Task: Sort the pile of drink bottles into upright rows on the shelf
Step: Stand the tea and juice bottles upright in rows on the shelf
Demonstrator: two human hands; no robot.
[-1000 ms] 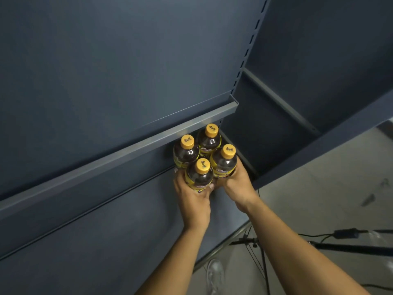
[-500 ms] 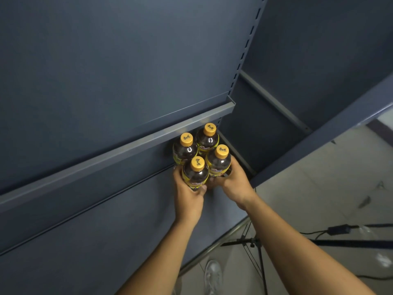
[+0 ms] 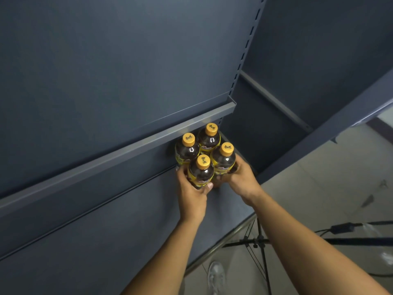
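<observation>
Dark blue metal shelf [image 3: 106, 241] fills the left and centre; the upper shelf lip [image 3: 127, 151] runs diagonally up to the right. Under the lip's right end are four dark drink bottles with yellow caps, upright, packed two by two and touching: left bottle [image 3: 185, 149], back bottle [image 3: 209, 138], near bottle [image 3: 201, 172], right bottle [image 3: 223, 159]; their bases are hidden, so cannot tell whether they rest on the shelf. Left hand [image 3: 191, 194] curled round the near bottle from the left, thumb across its lower front, fingers against the left bottle. Right hand [image 3: 240, 177] curled round the right bottle's outer side; both forearms bare. Lower right, beyond the shelf edge — one grey shoe [image 3: 215, 275]; a black tripod [image 3: 259, 241]; a cable [image 3: 340, 226]; pale floor [image 3: 319, 188].
</observation>
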